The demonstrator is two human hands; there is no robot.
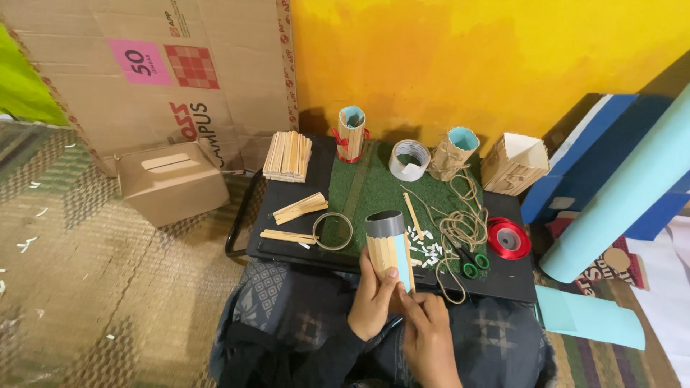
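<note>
The left hand point(372, 302) gripped the stick-clad tube point(389, 246) upright at the desk's point(287, 253) six o'clock edge; the right hand point(429, 332) pinched its light-blue side. Twine point(460, 228), scissors point(471, 262) and red ribbon spool point(508, 238) lay at three o'clock.

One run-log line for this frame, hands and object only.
left hand: holds stick-covered tube | right hand: fingers on a wooden stick at tube's side | tube: upright over the low table

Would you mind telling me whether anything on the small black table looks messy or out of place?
Yes: small white paper scraps lie scattered over the green turf mat, and loose tan twine sprawls in a tangle over the green-handled scissors. Nothing looks broken.
</note>
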